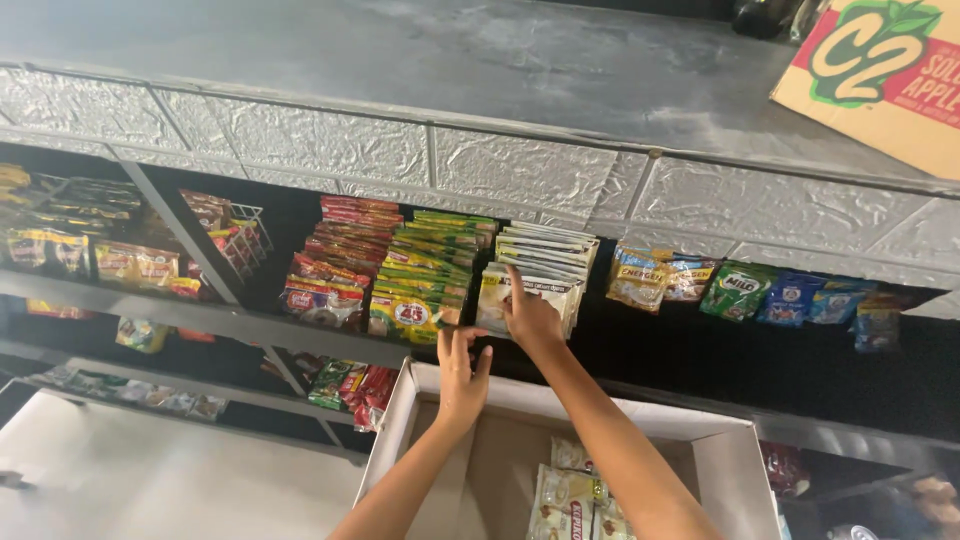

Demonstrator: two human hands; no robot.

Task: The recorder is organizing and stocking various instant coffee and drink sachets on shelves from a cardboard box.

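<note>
Shop shelf (pixel 300 325) carried rows of sachets; right hand (pixel 532 318) pinched the front of the white sachet stack (pixel 540 270), left hand (pixel 462 375) open beside, above a cardboard box (pixel 720 450).

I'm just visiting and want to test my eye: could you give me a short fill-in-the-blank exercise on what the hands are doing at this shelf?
1. The right hand rests on a stack of pale ____ on the shelf.
2. The left hand is raised just below and to the ____ of the right hand.
3. Under both arms stands an open cardboard ____ holding more packets.

Missing words: sachets; left; box
</note>
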